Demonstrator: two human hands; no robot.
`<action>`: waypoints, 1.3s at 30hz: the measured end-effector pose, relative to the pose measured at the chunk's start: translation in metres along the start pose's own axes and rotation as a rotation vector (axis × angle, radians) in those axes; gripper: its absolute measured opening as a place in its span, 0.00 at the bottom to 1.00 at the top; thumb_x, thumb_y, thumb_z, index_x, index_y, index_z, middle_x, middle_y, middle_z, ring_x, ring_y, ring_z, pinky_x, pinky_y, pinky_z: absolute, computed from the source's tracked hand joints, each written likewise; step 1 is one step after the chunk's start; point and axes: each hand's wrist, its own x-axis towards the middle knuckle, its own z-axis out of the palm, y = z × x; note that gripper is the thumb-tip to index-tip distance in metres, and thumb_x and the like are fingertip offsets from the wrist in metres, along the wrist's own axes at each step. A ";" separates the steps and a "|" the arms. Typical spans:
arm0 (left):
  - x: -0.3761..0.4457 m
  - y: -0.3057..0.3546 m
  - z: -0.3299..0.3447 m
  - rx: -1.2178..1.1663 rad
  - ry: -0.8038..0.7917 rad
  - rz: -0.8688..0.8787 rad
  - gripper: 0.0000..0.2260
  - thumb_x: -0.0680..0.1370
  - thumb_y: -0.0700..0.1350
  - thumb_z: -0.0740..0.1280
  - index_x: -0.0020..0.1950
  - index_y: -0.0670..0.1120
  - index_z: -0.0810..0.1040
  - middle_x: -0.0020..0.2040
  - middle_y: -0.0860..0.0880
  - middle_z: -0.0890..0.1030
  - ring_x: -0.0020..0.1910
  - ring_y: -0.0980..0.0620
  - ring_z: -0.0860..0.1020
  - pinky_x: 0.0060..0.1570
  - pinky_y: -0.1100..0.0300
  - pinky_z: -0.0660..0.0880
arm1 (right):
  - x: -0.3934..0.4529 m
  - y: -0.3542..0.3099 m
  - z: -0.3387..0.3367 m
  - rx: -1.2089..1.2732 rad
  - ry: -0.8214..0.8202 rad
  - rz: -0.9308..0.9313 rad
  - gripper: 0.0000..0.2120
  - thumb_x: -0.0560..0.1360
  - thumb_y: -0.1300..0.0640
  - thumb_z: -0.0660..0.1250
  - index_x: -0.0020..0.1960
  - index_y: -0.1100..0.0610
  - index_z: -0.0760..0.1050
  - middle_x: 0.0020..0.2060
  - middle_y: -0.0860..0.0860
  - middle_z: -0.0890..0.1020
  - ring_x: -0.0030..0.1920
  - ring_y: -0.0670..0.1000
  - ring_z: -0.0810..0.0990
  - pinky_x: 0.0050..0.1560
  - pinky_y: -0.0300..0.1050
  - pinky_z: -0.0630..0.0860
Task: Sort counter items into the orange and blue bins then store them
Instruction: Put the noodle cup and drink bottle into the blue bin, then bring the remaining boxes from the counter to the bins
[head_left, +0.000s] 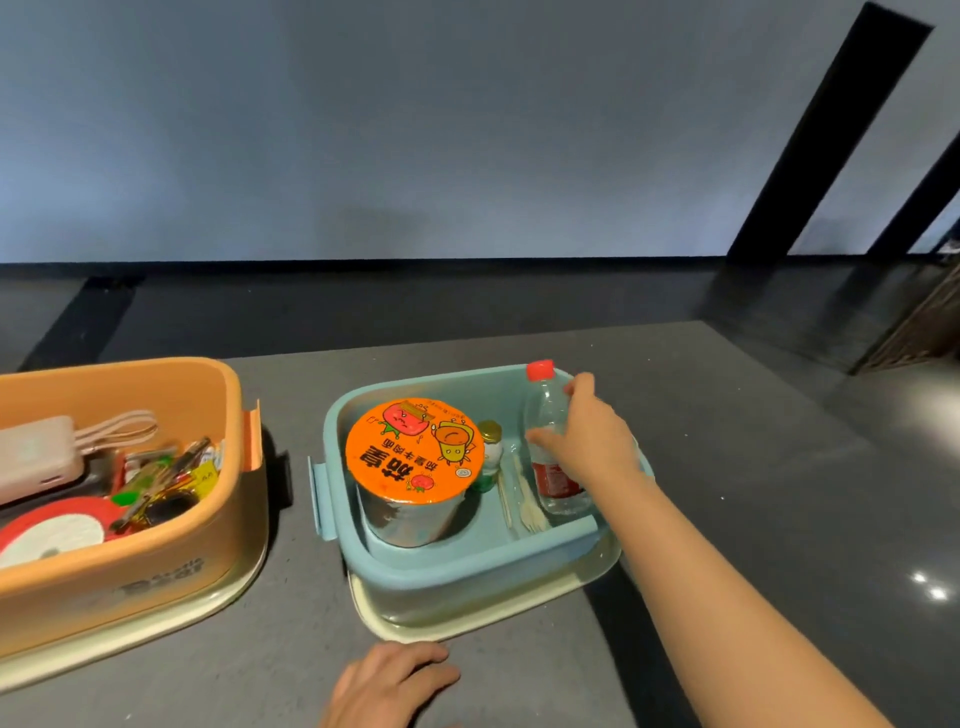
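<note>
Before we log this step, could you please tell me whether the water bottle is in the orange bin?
No, the water bottle stands in the blue bin, gripped by the right hand.

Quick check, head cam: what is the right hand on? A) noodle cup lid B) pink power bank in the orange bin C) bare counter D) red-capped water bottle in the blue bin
D: the right hand wraps the clear water bottle with the red cap, standing at the right side of the blue bin; the left hand rests flat on the counter.
</note>
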 end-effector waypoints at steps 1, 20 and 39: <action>0.000 0.000 0.000 -0.008 -0.002 0.002 0.15 0.67 0.68 0.54 0.45 0.72 0.78 0.48 0.74 0.76 0.49 0.72 0.66 0.40 0.79 0.69 | -0.001 0.001 0.006 -0.015 -0.033 -0.008 0.28 0.71 0.45 0.72 0.62 0.52 0.61 0.51 0.52 0.79 0.44 0.53 0.77 0.39 0.49 0.75; -0.004 0.005 -0.003 -0.081 -0.038 -0.043 0.20 0.56 0.74 0.70 0.44 0.69 0.80 0.49 0.72 0.76 0.51 0.70 0.66 0.45 0.76 0.68 | -0.012 0.003 0.003 -0.280 -0.177 -0.060 0.21 0.71 0.54 0.70 0.63 0.48 0.74 0.55 0.50 0.80 0.52 0.53 0.79 0.42 0.44 0.73; 0.011 0.073 -0.050 -0.346 0.102 0.040 0.13 0.71 0.43 0.73 0.54 0.55 0.81 0.53 0.62 0.78 0.56 0.58 0.75 0.57 0.63 0.68 | -0.249 0.065 -0.047 0.035 0.261 0.046 0.15 0.74 0.51 0.65 0.61 0.45 0.75 0.60 0.39 0.74 0.61 0.42 0.72 0.53 0.39 0.71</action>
